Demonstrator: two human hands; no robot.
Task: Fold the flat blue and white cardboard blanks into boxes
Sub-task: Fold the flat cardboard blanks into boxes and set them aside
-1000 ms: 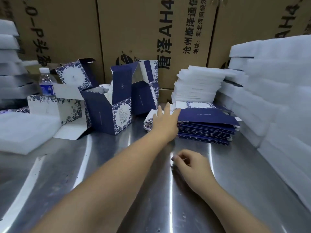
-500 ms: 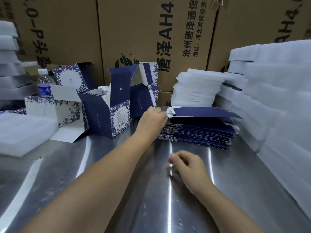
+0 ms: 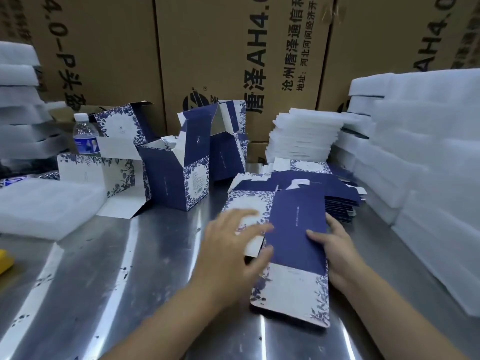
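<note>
One flat blank (image 3: 296, 229) is lying between the hands over the worktop (image 3: 130, 281) — the right hand (image 3: 337, 250) is pinching its navy edge; the left hand (image 3: 231, 248), blurred, is covering its white panel, grip unclear. Beyond them, several boxes (image 3: 179, 178) are standing folded, tops open, and a stack (image 3: 340, 203) is waiting.

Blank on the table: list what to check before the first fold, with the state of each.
1. The blank lies on the table, in front of the stack: ok.
2. The right hand grips its right edge, thumb on top: ok.
3. The left hand has a grip on its left side: cannot tell, blurred.
4. Only one blank taken: cannot tell.
5. The blank is apart from the folded box: ok.
</note>
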